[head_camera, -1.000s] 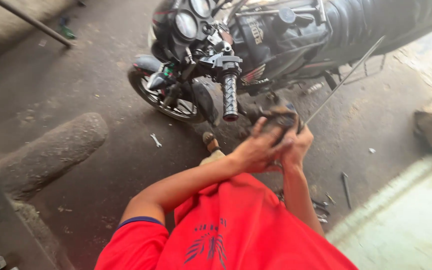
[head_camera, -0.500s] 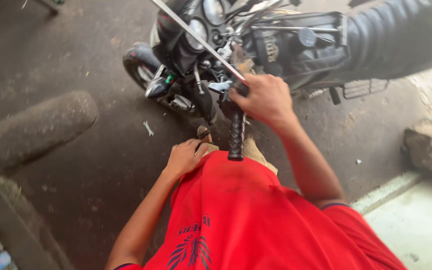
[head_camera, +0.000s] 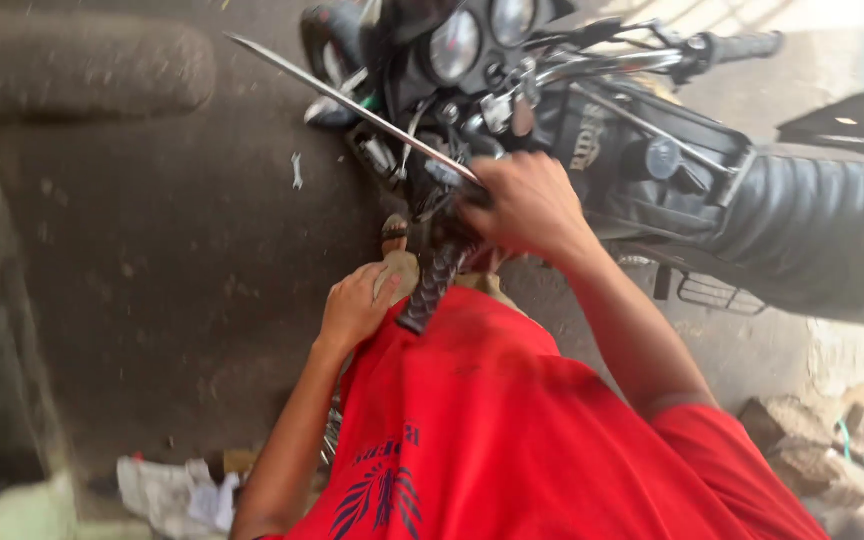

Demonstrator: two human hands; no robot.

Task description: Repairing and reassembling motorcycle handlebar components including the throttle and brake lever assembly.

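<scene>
Since a moment ago the right hand [head_camera: 527, 205] has stayed clamped, fingers closed, on a long metal rod [head_camera: 352, 103] by the motorcycle's [head_camera: 672, 170] handlebar grip [head_camera: 432, 285], while the left hand [head_camera: 357, 305], fingers seemingly loosely curled, rests on the knee.

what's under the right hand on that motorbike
The right hand covers the inner end of the near handlebar; the black ribbed grip sticks out below it. A thin metal rod seems to run under the fingers. The controls beneath are hidden.
</scene>
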